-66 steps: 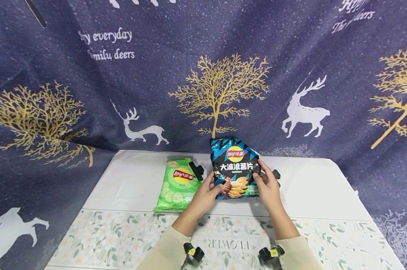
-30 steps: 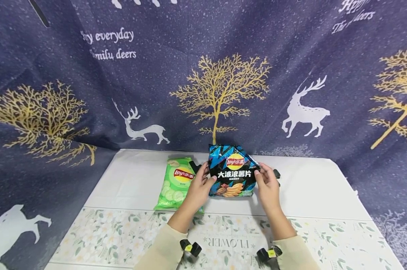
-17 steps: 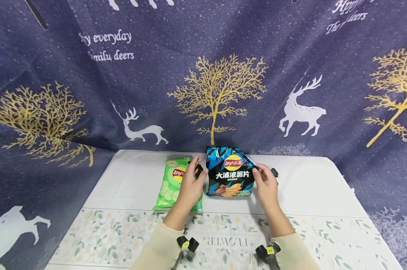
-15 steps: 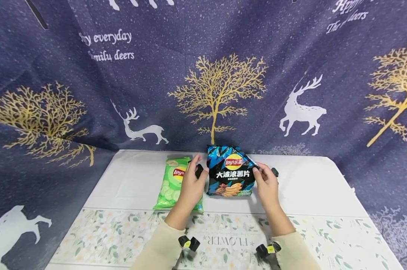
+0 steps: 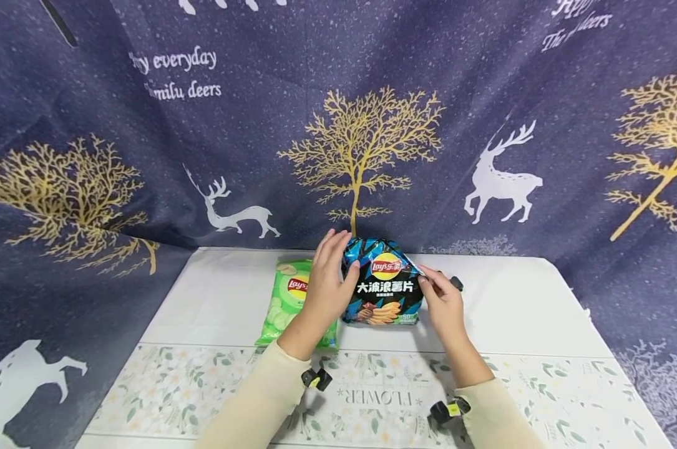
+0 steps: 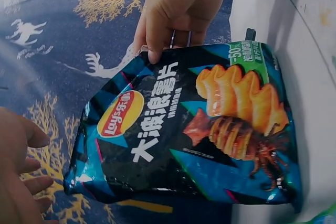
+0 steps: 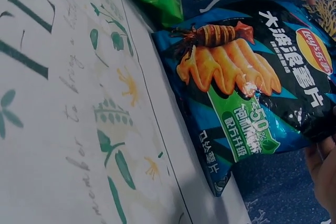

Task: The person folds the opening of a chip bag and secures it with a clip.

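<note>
A blue and black bag of potato chips (image 5: 380, 299) stands upright toward the back of the table, its upper right corner folded over. My right hand (image 5: 446, 305) pinches that folded edge between thumb and fingers, as the left wrist view also shows. Beside the bag's upper left corner is my left hand (image 5: 328, 280), fingers extended; in the left wrist view a gap separates this hand (image 6: 18, 171) from the bag (image 6: 157, 135). A green chip bag (image 5: 282, 308) lies flat to the left, partly covered by my left hand and forearm.
A black clip (image 5: 456, 284) lies just behind my right hand. The white table (image 5: 518, 312) carries a floral mat (image 5: 181, 393) along its near side. A dark blue curtain (image 5: 248, 143) with deer and trees hangs right behind the table. Each sleeve wears a black wrist camera.
My left hand let go of the blue and black bag's left side, then rose toward its upper left corner. My right hand slid slightly up along the folded edge. The bag has been lowered.
</note>
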Motion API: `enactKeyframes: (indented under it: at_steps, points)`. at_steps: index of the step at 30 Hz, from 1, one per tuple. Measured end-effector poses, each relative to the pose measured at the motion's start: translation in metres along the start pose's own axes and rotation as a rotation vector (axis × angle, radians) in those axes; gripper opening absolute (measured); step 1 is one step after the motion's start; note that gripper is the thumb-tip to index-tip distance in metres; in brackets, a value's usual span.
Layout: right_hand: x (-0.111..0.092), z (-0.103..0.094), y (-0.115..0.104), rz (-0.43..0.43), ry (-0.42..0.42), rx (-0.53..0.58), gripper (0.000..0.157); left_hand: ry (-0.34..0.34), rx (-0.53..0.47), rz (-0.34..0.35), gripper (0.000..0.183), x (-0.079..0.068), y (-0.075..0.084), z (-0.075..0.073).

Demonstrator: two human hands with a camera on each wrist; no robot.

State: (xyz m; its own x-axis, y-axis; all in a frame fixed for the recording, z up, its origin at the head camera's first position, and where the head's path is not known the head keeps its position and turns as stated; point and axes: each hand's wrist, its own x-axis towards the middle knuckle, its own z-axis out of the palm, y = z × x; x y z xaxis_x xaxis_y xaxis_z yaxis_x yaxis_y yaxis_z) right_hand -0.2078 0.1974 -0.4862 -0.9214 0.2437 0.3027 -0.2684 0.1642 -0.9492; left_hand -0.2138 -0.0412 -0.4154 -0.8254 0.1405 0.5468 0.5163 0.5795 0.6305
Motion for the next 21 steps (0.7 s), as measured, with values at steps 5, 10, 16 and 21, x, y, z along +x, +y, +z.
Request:
enactKeyframes:
  at_steps: [5, 10, 16, 21]
  points:
    - [-0.001, -0.001, -0.005, -0.029, -0.004, -0.022, 0.027, -0.030, 0.066, 0.087, 0.043, 0.007, 0.009, 0.000]
    - [-0.001, -0.001, 0.000, -0.041, 0.010, -0.004, 0.027, -0.044, 0.117, 0.154, 0.039, 0.012, 0.013, 0.001]
    - [-0.002, -0.002, 0.005, -0.094, 0.013, 0.025, 0.025, -0.030, 0.248, 0.214, 0.038, 0.020, 0.019, 0.008]
    - [-0.004, -0.002, 0.003, -0.084, 0.003, 0.019, 0.026, -0.023, 0.354, 0.242, 0.032, 0.025, 0.025, 0.014]
